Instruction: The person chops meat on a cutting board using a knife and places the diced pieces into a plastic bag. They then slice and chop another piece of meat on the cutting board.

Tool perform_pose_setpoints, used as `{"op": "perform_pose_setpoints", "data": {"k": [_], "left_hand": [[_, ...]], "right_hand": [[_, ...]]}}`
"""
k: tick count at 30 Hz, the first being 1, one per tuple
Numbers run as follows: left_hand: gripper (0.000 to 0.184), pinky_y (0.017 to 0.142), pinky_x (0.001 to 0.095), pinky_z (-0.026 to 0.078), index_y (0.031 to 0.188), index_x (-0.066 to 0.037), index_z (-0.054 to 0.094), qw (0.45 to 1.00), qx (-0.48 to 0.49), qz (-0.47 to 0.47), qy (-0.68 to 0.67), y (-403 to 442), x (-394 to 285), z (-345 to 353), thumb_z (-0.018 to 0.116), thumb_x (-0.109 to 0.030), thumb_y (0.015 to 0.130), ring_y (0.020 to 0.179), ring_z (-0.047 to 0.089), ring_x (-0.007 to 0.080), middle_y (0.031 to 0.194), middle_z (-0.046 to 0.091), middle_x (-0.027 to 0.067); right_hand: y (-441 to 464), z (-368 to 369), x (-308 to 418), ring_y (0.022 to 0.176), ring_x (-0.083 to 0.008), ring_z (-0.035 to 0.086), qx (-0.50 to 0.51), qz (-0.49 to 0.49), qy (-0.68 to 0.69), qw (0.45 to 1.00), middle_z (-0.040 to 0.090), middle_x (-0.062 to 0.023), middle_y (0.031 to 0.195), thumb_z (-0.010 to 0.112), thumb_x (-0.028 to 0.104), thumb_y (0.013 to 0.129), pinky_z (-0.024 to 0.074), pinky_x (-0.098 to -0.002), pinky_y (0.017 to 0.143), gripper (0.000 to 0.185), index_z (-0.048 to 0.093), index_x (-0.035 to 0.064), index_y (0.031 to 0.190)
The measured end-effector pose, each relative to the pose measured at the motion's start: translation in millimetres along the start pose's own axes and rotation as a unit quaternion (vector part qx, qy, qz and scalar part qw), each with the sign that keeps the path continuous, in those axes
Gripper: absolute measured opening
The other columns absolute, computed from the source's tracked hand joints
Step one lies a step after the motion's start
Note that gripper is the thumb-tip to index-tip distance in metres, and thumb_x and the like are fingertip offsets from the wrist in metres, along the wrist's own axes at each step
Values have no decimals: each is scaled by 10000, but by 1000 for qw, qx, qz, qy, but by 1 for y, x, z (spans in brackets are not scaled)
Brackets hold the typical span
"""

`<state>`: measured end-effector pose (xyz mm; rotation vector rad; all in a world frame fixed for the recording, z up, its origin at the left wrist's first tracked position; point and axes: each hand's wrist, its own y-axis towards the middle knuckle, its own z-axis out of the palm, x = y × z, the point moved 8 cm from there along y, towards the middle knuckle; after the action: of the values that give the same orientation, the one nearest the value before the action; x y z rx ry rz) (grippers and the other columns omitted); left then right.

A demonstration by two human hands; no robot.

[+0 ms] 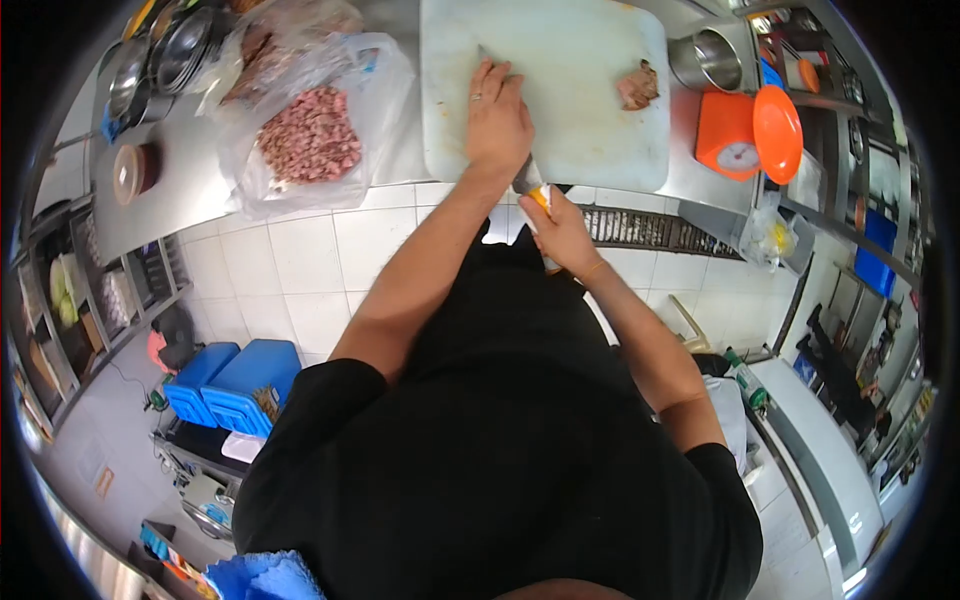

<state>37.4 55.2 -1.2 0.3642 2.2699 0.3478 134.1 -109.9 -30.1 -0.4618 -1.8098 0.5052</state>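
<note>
My right hand (562, 236) is wrapped round the yellow handle of a knife (527, 178) at the near edge of a white cutting board (570, 140). The blade runs up and leftward onto the board. Over it lies my left hand (499, 118), fingers stretched out and covering most of the blade; a thin tip shows beyond the fingertips. Whether the palm presses on the blade or on something beneath is hidden. A browned piece of meat (638, 87) sits on the board's right side. Left of the board, diced pink meat (310, 135) fills an open clear plastic bag (385, 90).
Another plastic bag with meat (275, 55) lies behind the first. Metal bowls (185, 55) and a lidded tub (134, 172) stand on the left. Right of the board are a steel pot (708, 58) and an orange scale (727, 135). Another person (845, 385) appears far right.
</note>
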Motion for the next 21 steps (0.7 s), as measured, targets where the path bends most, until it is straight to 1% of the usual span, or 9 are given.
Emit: {"op": "perform_pose_setpoints", "data": {"k": [3,6,8,10,11,14,16,18,21], "left_hand": [[334,1203,505,436,1159,-3,746,996,-59,-9,-66,10,5,-15,631,75,855,1466,479,429,1407,637,177],[354,1189,531,437,1153,-8,748,988,-127,24,-84,31,-2,-49,615,99,843,1425,504,476,1374,653,196],[368,1194,536,427,1163,-16,746,978,-180,66,-85,49,-15,-95,609,104,843,1423,505,480,1379,650,199],[317,1194,517,416,1212,-33,741,969,-220,100,-44,60,-20,-149,584,60,952,1408,515,462,1378,650,218],[313,1193,509,416,1220,-30,740,967,-235,92,-31,62,-19,-177,583,47,960,1398,526,452,1390,644,216],[276,1177,486,426,1240,1,727,952,-293,88,26,53,1,-240,580,0,1008,1381,549,419,1410,633,203],[284,1204,543,394,1269,33,701,948,-317,19,22,36,44,-256,588,-90,1038,1406,517,473,1438,619,243],[352,1219,547,377,1315,45,676,954,-295,-52,15,18,110,-251,599,-196,1070,1414,508,484,1452,608,256],[427,1208,550,388,1368,17,660,969,-174,-140,105,-6,180,-228,625,-269,1053,1409,509,489,1457,605,268]], "right_hand": [[2,3,19,476,-118,548,22,2,-1,1000,581,-39,643,628,336,1118,445,-321,441,313,592,26,1097],[4,4,50,467,-108,531,11,-81,-28,996,587,-41,659,635,331,1115,439,-307,437,303,596,31,1098],[2,8,84,588,-255,611,9,-154,-50,987,636,-142,716,673,331,1088,492,-388,552,338,589,3,1091],[-5,15,133,770,-457,704,15,-206,-95,974,680,-261,789,690,356,1066,540,-486,688,409,570,-34,1086],[-6,23,149,834,-536,659,32,-226,-100,969,674,-300,825,687,384,1061,523,-526,726,441,562,-40,1069],[-9,44,186,829,-542,651,97,-295,-170,935,667,-311,829,679,413,1060,506,-543,729,463,565,-36,1050],[-10,43,192,857,-530,659,138,-266,-223,928,683,-297,867,668,436,1060,502,-551,754,465,590,-22,1051],[-8,31,182,873,-518,665,144,-283,-247,915,694,-287,886,662,442,1061,507,-547,769,463,601,-16,1054],[-12,-12,154,856,-483,683,116,-173,-235,949,711,-260,902,654,446,1068,526,-520,779,465,617,-17,1081]]}}
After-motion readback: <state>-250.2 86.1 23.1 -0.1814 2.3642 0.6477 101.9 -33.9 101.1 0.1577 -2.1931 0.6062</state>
